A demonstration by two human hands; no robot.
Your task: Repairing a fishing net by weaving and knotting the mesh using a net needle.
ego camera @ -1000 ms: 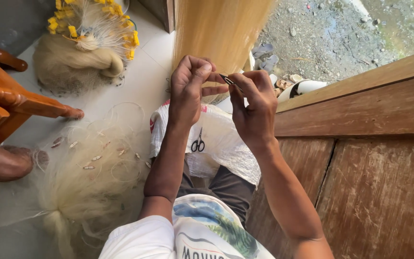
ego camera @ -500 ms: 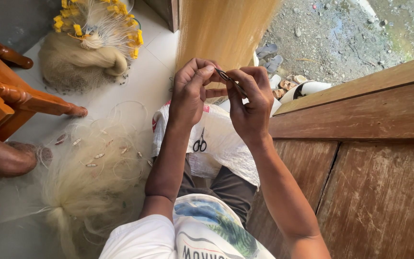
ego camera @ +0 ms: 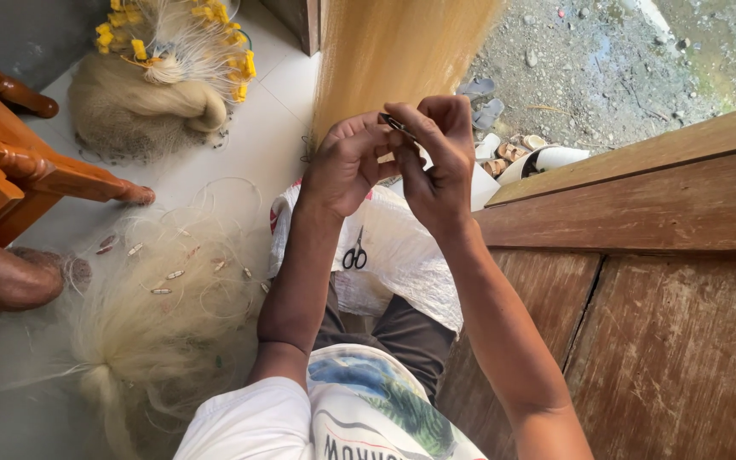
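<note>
My left hand and my right hand are raised together in front of a hanging sheet of fine yellowish fishing net. Between my right thumb and forefinger I pinch a small dark netting needle. The fingers of my left hand are closed on strands of the net right beside it. The two hands touch. Below them, small black scissors lie on a white plastic bag spread over my lap.
A pile of pale net with small weights lies on the tiled floor at left. A bundle of net with yellow floats sits farther back. Another person's leg and a wooden chair leg are at left. A wooden wall stands at right, sandals outside.
Both hands have stayed together at the net, shifting slightly as the fingers work the needle. Nothing else has moved.
</note>
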